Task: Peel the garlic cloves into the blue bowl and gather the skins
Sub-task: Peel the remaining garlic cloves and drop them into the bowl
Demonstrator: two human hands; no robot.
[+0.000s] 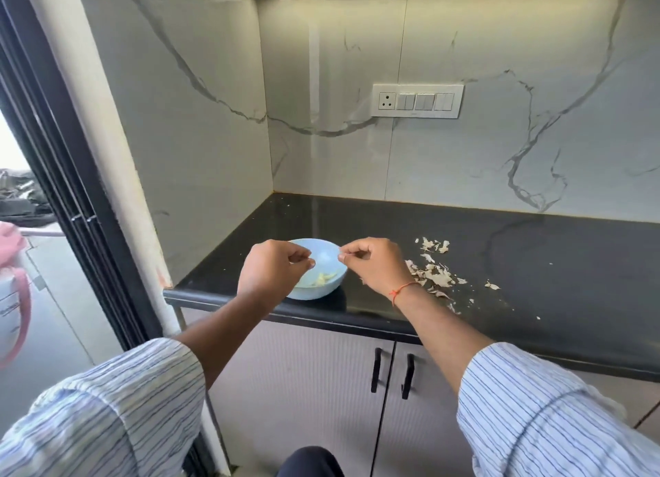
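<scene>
- My forearms reach forward from rolled, blue-striped sleeves (107, 405), both raised over the front edge of the black counter (535, 262); a thin orange thread (401, 290) circles my right wrist
- My left hand (273, 274) hangs above the near-left rim of the blue bowl (323, 289), knuckles up, fingers curled in, thumb and forefinger pinched together; whatever sits between them is too small for me to make out
- My right hand (375, 265) is level with it over the bowl's right side, fingers likewise curled, thumb and forefinger tips pressed together toward the left hand; I cannot tell if a skin or clove is in the pinch
- The bowl stands on the counter near its front edge, with pale peeled garlic cloves (323, 279) lying in its bottom
- The garlic skins (434, 273) lie scattered on the counter just right of my right hand, some further back
- On the marble wall behind, a white switch plate (417, 100) carries one socket and three switch pairs; no writing on it is legible
</scene>
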